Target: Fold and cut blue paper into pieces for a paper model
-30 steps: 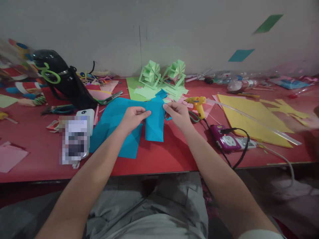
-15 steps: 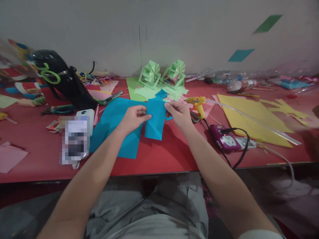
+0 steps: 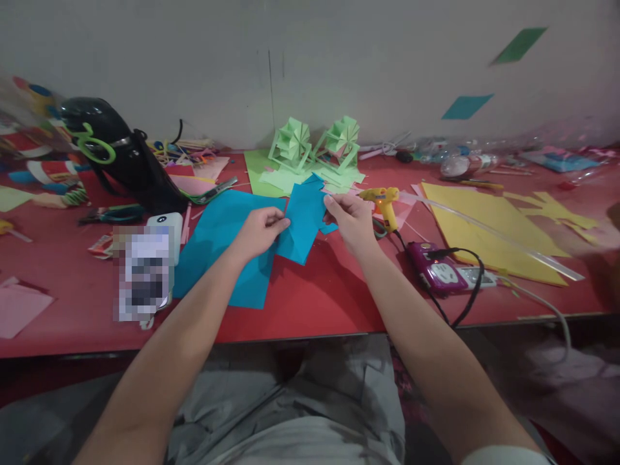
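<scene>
A creased piece of blue paper (image 3: pixel 301 223) is held up between my two hands, tilted with its lower edge slanting. My left hand (image 3: pixel 264 231) pinches its left edge between thumb and fingers. At its upper right edge, my right hand (image 3: pixel 349 218) has thumb and fingertips closed on it. Beneath and to the left lies a larger blue sheet (image 3: pixel 217 248), flat on the red table (image 3: pixel 310 310). Small blue paper pieces lie just behind and right of the held one. Two pale green folded-paper shapes (image 3: pixel 293 143) stand farther back.
Right of my hands is a yellow glue gun (image 3: pixel 385 206), its cord near a purple power unit (image 3: pixel 433 268). Yellow sheets (image 3: pixel 484 239) lie under a clear ruler (image 3: pixel 504 239). On the left are a phone (image 3: pixel 150 271), pliers (image 3: pixel 113 213) and a black case (image 3: pixel 121 155).
The held blue paper has turned clockwise, its lower end swinging left and its top now leaning right. Both hands keep nearly the same places.
</scene>
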`<state>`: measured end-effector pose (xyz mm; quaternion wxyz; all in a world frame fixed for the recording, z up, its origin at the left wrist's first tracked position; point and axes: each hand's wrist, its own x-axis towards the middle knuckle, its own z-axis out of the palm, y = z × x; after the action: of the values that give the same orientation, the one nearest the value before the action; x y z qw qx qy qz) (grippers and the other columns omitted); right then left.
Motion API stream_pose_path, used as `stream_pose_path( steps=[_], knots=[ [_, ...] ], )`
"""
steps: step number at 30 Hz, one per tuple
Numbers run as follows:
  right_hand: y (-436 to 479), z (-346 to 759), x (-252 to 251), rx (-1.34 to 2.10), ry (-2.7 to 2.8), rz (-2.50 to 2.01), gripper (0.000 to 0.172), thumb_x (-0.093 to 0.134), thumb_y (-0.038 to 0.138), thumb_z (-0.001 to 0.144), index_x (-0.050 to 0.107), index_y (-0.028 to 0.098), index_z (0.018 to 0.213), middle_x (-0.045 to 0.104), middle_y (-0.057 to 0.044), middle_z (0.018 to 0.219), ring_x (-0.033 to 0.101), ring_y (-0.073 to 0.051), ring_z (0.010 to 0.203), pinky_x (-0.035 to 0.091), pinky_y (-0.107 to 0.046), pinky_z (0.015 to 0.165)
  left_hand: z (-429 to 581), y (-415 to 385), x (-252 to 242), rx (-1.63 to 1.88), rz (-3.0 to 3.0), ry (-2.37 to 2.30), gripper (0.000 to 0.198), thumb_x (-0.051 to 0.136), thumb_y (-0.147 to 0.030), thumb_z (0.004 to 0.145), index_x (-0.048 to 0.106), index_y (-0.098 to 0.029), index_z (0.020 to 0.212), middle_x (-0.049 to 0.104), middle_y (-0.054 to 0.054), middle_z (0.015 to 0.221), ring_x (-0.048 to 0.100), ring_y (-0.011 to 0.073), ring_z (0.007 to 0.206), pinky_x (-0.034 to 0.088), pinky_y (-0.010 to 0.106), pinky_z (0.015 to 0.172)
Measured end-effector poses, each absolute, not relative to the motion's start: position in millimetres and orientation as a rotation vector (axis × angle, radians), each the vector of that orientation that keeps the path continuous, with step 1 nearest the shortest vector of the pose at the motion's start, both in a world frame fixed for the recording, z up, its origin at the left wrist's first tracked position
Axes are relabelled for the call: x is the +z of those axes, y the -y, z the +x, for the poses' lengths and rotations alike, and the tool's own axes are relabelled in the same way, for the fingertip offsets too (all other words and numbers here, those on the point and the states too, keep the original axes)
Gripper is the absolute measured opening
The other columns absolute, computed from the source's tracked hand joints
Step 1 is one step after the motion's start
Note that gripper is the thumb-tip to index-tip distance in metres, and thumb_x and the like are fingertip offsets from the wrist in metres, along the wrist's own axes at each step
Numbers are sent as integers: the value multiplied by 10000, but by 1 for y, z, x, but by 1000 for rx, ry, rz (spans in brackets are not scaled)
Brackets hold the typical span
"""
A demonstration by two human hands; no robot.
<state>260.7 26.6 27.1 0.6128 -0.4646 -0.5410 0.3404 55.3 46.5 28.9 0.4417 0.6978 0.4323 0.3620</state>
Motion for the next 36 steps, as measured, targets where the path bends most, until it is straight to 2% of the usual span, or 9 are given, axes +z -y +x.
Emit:
stream_pose_path(
  steps=[7,13,17,20,23,26,29,32,36],
  knots=[
    [-27,260,26,837,1204,-1053,417,718,593,725,648,184,694,596,0,578,572,-115,540,513,-255,553,56,-52,21,978,1732,-1091,118,640,-245,781,617,-175,873,683,47,828,644,186,799,502,307,741],
    [-28,260,26,886,1137,-1040,393,757,567,693,665,188,737,601,6,610,594,-114,556,539,-261,571,54,-55,16,978,1803,-1083,210,589,-171,808,648,-171,1009,710,85,986,665,208,937,520,337,839],
    [-29,261,26,895,1127,-1044,394,759,570,688,664,190,729,607,5,616,602,-115,554,549,-260,571,55,-54,19,975,1783,-1138,184,600,-179,819,660,-169,992,717,93,1017,665,216,959,522,351,861],
    [-31,262,24,876,1092,-1051,389,767,564,680,668,191,732,596,12,600,601,-114,546,549,-256,561,55,-51,25,993,1754,-1199,120,619,-204,821,665,-167,926,721,87,973,659,213,926,532,335,813],
    [-33,264,22,878,1049,-1070,375,775,544,677,674,189,737,602,11,609,601,-111,544,543,-250,551,54,-47,30,950,1671,-1231,149,646,-278,820,666,-170,922,704,85,929,640,193,833,516,261,625],
    [-36,266,19,891,1021,-1075,340,779,501,684,665,182,702,588,16,587,580,-98,517,522,-237,529,52,-45,33,961,1523,-1144,245,691,-333,787,665,-189,984,685,77,962,595,145,706,429,202,473],
    [-38,267,17,903,1006,-1093,307,771,450,698,640,176,650,563,24,539,537,-83,474,478,-219,481,50,-43,37,1001,1384,-1007,253,717,-303,753,687,-189,977,684,76,1054,571,106,661,416,188,463],
    [-39,268,16,932,989,-1105,287,767,420,696,632,172,645,576,19,537,519,-77,463,462,-215,469,48,-42,43,1019,1287,-866,189,709,-247,738,722,-176,912,680,86,1175,644,147,830,498,208,575],
    [-38,271,19,1029,901,-1097,268,783,377,665,622,164,649,599,11,558,537,-74,493,466,-204,491,48,-39,47,1085,1257,-683,223,715,-188,692,746,-183,912,662,92,1262,644,252,1105,547,338,849]
  ],
)
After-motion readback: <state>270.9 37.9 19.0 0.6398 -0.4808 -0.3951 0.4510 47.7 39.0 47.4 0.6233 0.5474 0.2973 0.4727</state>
